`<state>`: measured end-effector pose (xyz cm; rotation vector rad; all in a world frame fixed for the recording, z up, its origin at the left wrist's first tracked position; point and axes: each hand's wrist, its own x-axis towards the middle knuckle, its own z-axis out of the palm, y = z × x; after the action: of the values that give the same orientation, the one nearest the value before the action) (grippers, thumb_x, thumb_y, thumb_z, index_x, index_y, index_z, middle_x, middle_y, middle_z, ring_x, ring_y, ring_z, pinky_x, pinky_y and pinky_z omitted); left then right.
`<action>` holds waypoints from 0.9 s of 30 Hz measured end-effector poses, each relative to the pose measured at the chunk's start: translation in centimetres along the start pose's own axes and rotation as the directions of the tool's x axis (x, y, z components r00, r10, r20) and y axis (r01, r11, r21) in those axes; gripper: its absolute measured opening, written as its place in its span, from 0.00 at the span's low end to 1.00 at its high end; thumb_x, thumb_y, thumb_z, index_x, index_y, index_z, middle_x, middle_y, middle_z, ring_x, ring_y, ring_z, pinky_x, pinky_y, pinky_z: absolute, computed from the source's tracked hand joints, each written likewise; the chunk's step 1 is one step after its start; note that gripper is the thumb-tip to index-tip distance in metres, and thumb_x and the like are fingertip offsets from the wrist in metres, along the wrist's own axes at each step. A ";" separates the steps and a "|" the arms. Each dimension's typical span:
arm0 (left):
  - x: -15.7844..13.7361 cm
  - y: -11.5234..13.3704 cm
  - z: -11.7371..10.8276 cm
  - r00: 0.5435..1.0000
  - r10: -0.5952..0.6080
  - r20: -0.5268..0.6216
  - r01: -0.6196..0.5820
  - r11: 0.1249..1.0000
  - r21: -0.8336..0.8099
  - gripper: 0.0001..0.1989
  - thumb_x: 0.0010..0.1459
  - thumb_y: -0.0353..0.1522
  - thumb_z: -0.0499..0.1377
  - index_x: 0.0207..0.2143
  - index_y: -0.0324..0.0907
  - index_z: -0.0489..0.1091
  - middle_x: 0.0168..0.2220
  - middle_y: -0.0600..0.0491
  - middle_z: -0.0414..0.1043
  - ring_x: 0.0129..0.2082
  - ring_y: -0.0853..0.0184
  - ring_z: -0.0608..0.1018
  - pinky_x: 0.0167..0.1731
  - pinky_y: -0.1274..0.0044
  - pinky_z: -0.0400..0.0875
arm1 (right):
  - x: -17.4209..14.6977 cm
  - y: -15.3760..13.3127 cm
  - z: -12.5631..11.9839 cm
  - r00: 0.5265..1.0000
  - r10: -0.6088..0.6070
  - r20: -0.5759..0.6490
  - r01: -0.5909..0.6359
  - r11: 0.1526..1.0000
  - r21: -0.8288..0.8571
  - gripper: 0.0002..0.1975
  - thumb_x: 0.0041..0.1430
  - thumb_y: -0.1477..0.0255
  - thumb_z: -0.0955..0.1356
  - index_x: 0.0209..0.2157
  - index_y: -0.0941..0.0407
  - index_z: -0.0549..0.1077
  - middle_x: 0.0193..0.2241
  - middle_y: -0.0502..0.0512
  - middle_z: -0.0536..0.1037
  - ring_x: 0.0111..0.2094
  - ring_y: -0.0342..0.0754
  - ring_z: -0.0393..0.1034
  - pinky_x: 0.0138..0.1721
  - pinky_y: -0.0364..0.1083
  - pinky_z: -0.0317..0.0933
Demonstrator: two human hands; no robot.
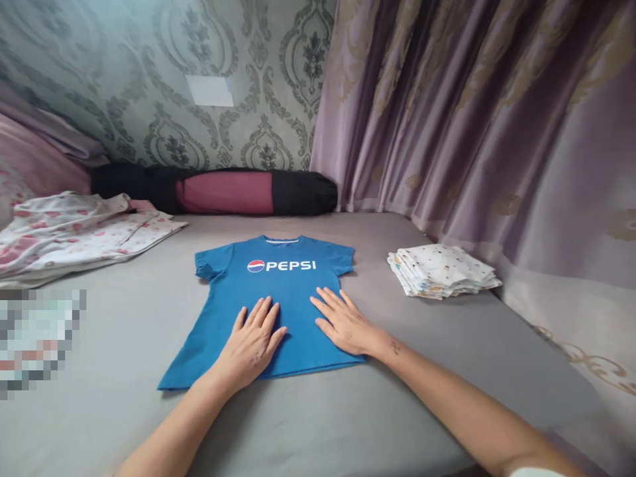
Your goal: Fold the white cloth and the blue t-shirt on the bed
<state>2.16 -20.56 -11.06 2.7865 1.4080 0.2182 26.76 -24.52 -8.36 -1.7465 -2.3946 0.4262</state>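
A blue T-shirt (293, 295) with a white PEPSI print and a round logo lies spread flat, front up, its collar pointing away from me. My left hand (253, 341) rests flat on the lower middle of the shirt, fingers spread. On the shirt's lower right side lies my right hand (345, 322), palm down with its fingers apart. Neither hand grips the cloth. The lower hem shows between and beside my hands, partly covered by my left wrist.
The shirt lies on a bed with a grey sheet (318, 417). To the right sits a stack of folded patterned white cloths (444, 268). Floral fabric (84, 232) is heaped at the left. A black and maroon bolster (223, 191) lies along the wall; purple curtains (447, 119) hang at right.
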 end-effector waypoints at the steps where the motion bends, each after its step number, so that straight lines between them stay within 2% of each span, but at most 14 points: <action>1: 0.0 -0.2 0.0 1.000 0.003 0.007 -0.003 1.000 -0.007 0.31 0.66 0.47 0.38 0.63 0.40 0.57 0.66 0.44 0.53 0.66 0.58 0.56 0.62 0.60 0.51 | -0.1 0.2 0.0 1.000 0.002 0.001 -0.002 1.000 -0.003 0.28 0.69 0.58 0.51 0.67 0.53 0.51 0.68 0.53 0.44 0.68 0.48 0.34 0.66 0.54 0.28; 5: -0.8 -2.6 0.5 1.000 0.004 0.001 -0.004 1.000 -0.015 0.31 0.66 0.48 0.38 0.65 0.43 0.55 0.67 0.47 0.51 0.66 0.59 0.55 0.63 0.62 0.50 | -0.4 0.4 0.2 1.000 0.001 0.010 -0.001 1.000 -0.007 0.28 0.69 0.58 0.51 0.67 0.52 0.50 0.68 0.53 0.43 0.68 0.47 0.33 0.66 0.55 0.29; 9: -3.4 -7.4 1.2 0.999 -0.027 -0.041 0.029 0.998 0.048 0.29 0.66 0.46 0.39 0.64 0.46 0.56 0.66 0.50 0.54 0.67 0.60 0.54 0.63 0.63 0.51 | -0.3 0.4 0.2 1.000 -0.017 0.014 0.017 1.000 0.004 0.29 0.69 0.57 0.51 0.66 0.54 0.51 0.68 0.56 0.43 0.68 0.49 0.33 0.66 0.57 0.30; 11: -4.9 -9.8 1.3 0.999 0.039 -0.024 -0.037 0.996 0.082 0.26 0.66 0.44 0.39 0.62 0.50 0.59 0.66 0.52 0.53 0.68 0.59 0.51 0.63 0.61 0.49 | -0.3 0.5 0.2 1.000 -0.025 0.004 0.025 1.000 0.012 0.29 0.69 0.57 0.51 0.66 0.55 0.51 0.68 0.56 0.44 0.68 0.50 0.34 0.66 0.57 0.30; 15: -6.6 -12.8 1.3 0.995 -0.095 -0.018 0.096 0.992 0.080 0.27 0.67 0.41 0.38 0.66 0.49 0.49 0.67 0.51 0.52 0.66 0.59 0.54 0.61 0.58 0.53 | -0.3 0.6 0.2 0.999 -0.035 -0.011 0.035 0.999 0.013 0.29 0.69 0.58 0.52 0.66 0.56 0.52 0.68 0.57 0.45 0.68 0.51 0.35 0.66 0.57 0.30; 18: -6.8 -13.9 1.3 0.994 -0.114 0.004 0.113 0.993 0.031 0.28 0.66 0.42 0.38 0.67 0.50 0.47 0.67 0.53 0.51 0.66 0.60 0.57 0.61 0.60 0.54 | -0.3 0.6 0.2 0.999 -0.038 -0.013 0.038 0.999 0.018 0.29 0.69 0.58 0.53 0.66 0.56 0.52 0.68 0.58 0.45 0.68 0.52 0.35 0.66 0.58 0.30; 23: -5.6 -15.3 -0.3 0.997 -0.062 0.044 0.066 0.995 -0.080 0.28 0.63 0.48 0.43 0.63 0.54 0.57 0.64 0.56 0.58 0.62 0.60 0.64 0.59 0.66 0.60 | -0.6 0.6 0.3 0.999 -0.034 -0.020 0.035 0.998 0.060 0.28 0.69 0.59 0.54 0.66 0.56 0.53 0.68 0.58 0.46 0.68 0.52 0.35 0.66 0.58 0.31; 25: -4.6 -15.4 -1.8 0.995 -0.075 0.069 0.081 0.992 -0.098 0.26 0.61 0.49 0.44 0.58 0.56 0.65 0.60 0.56 0.66 0.57 0.58 0.70 0.56 0.66 0.63 | -0.8 0.9 0.3 0.998 -0.047 -0.038 0.051 0.992 0.113 0.27 0.68 0.61 0.56 0.65 0.56 0.56 0.67 0.58 0.48 0.68 0.52 0.37 0.66 0.58 0.32; 27: -3.0 -14.8 -3.7 0.993 -0.088 0.077 0.096 0.990 -0.100 0.24 0.59 0.50 0.46 0.49 0.55 0.73 0.52 0.55 0.74 0.52 0.56 0.75 0.54 0.64 0.64 | -0.9 1.5 0.1 0.994 -0.067 -0.090 0.085 0.974 0.211 0.25 0.66 0.63 0.59 0.62 0.55 0.62 0.65 0.58 0.55 0.67 0.52 0.44 0.66 0.56 0.37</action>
<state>-11.91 -14.38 -8.88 2.6126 1.4607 0.1817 28.41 -24.97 -8.84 -1.5444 -2.2554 0.5679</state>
